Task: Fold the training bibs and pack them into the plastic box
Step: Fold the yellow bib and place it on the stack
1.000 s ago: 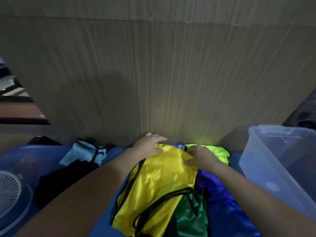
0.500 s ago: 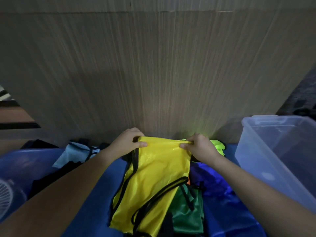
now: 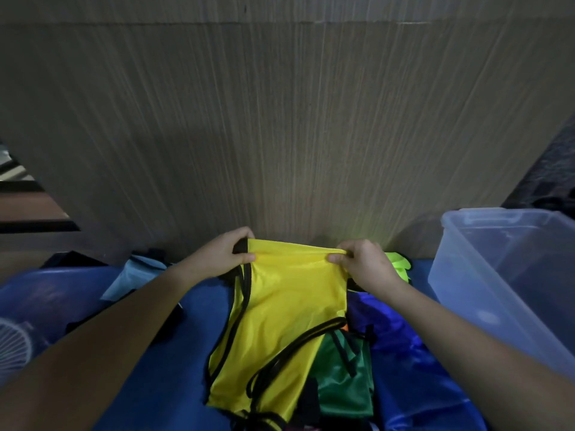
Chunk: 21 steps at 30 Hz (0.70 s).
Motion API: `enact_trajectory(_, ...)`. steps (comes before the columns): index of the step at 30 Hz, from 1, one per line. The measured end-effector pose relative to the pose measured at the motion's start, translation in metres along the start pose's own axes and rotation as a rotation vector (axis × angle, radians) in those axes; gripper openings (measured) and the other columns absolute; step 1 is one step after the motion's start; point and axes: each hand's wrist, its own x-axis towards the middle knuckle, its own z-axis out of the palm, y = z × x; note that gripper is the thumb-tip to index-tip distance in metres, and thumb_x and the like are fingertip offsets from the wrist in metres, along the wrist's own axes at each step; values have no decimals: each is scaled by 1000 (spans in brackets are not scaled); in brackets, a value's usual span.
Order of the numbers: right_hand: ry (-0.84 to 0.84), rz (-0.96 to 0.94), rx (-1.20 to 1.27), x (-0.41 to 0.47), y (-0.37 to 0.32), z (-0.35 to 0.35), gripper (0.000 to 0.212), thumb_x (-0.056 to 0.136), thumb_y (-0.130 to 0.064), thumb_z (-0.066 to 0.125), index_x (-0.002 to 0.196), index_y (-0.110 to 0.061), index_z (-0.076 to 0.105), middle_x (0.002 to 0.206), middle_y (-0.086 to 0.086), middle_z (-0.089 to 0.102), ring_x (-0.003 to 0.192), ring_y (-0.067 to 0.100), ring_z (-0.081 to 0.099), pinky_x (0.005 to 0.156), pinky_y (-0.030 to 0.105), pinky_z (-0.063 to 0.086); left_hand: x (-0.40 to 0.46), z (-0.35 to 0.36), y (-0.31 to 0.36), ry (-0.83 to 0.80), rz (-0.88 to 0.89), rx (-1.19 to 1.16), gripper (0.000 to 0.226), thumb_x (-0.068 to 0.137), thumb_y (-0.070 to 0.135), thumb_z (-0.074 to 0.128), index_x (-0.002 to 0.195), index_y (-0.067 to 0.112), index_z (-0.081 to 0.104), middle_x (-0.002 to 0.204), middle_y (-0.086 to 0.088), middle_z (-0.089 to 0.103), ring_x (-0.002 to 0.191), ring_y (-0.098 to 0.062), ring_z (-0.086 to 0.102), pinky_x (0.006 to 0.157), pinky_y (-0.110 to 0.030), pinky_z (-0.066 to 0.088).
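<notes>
A yellow training bib [image 3: 280, 318] with black trim hangs in the middle, stretched by its far edge. My left hand [image 3: 224, 255] pinches its far left corner and my right hand [image 3: 362, 264] pinches its far right corner. Under its lower part lie a green bib [image 3: 342, 381] and a dark blue bib [image 3: 404, 343]. A neon green bib [image 3: 399, 264] peeks out behind my right hand. A light blue bib [image 3: 137, 273] lies at the left. The clear plastic box [image 3: 466, 275] stands at the right; it looks empty.
A tall wood-grain panel [image 3: 280, 135] rises right behind the pile. Everything rests on a blue cloth surface [image 3: 186, 353]. A white fan grille [image 3: 15, 340] shows at the far left, with dark cloth [image 3: 77, 323] beside it.
Both hands went from lying on the yellow bib to pinching its far corners, then lifted and pulled that edge taut and a little wider.
</notes>
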Motion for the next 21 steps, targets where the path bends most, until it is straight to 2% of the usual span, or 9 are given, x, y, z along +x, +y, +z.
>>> enact_trajectory(2,12,-27,20,-1,-6,-4,19,94,-35,67,95,-17,72,78,-5,63,84,21,60,75,39,50,-1,-6,9,39,-5,24,14,93,30,68,95,31,55,99,7,65,96,-11,63,89,-44,54)
enact_trajectory(4,40,-68,26,-2,-13,-14,11,94,-31,67,86,-23,67,67,-13,53,77,19,55,69,32,42,-4,-18,23,86,-17,61,14,93,30,69,102,29,57,103,9,65,98,-8,62,88,-37,54)
enact_trajectory(9,92,-153,39,-14,-39,-51,22,91,-22,71,74,-28,59,60,-7,55,55,14,59,56,27,44,-31,-67,69,163,39,71,16,88,30,75,98,36,64,98,12,68,90,0,63,75,-22,50)
enact_trajectory(11,108,-195,75,-24,-53,-69,27,91,-14,71,71,-27,58,57,-6,55,49,6,56,49,16,41,-46,-84,90,202,67,68,15,87,29,75,97,35,65,95,12,68,86,2,63,68,-13,47)
enact_trajectory(13,131,-235,66,-36,-66,-87,22,91,-11,70,76,-24,61,55,-8,56,44,0,54,47,10,38,-61,-98,111,235,107,74,15,88,29,74,100,33,66,95,13,67,87,5,62,65,-9,44)
enact_trajectory(18,248,-310,69,-74,-92,-125,9,90,-11,71,88,-19,68,55,-10,58,47,6,59,52,15,42,-101,-122,155,281,193,130,14,91,27,71,102,32,65,98,12,66,91,1,62,76,-23,48)
enact_trajectory(21,342,-391,59,-104,-107,-148,12,90,-12,70,87,-24,67,67,-14,60,63,3,59,62,22,42,-132,-134,181,294,238,159,16,91,25,71,105,31,65,101,13,66,95,1,62,82,-29,51)
